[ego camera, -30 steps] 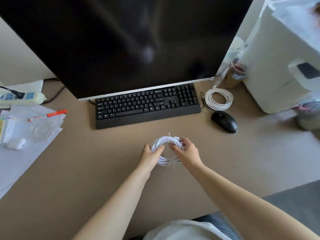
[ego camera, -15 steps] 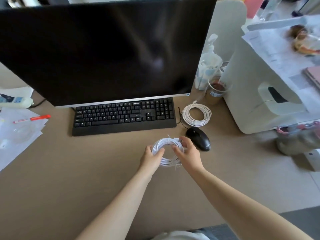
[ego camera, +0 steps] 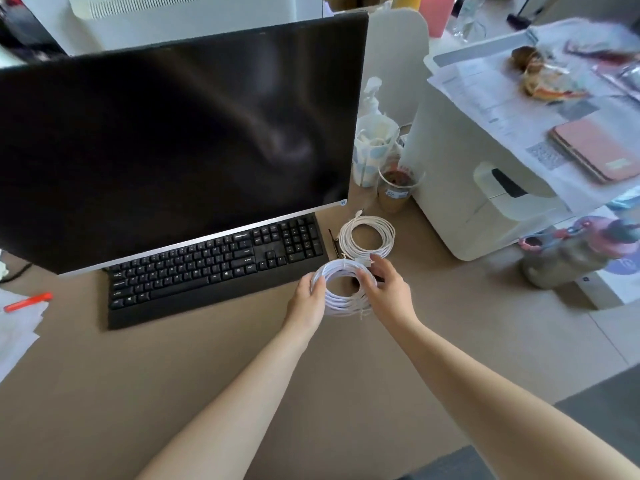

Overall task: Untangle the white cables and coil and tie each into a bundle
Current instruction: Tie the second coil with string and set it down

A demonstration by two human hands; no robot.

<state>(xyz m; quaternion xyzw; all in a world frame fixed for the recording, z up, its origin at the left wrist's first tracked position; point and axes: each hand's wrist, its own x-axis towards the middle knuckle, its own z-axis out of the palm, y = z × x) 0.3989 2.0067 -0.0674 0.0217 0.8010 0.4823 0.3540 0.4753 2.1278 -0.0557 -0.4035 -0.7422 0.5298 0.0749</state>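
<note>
coil [ego camera: 341, 299] between my hands | left fingers [ego camera: 317, 284] clamp its left rim, right fingers [ego camera: 372, 284] curl round right | finished bundle [ego camera: 367, 237] just beyond, nearer right hand [ego camera: 391, 291]

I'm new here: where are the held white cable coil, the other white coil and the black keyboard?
held white cable coil [ego camera: 341, 304], head view, lower loops
other white coil [ego camera: 388, 242], head view, right arc
black keyboard [ego camera: 207, 268], head view, middle keys

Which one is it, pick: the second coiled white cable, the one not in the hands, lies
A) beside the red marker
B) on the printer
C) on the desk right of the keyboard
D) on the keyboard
C: the loose coil lies flat on the desk, just right of the keyboard and beyond the coil held by both hands.
</note>
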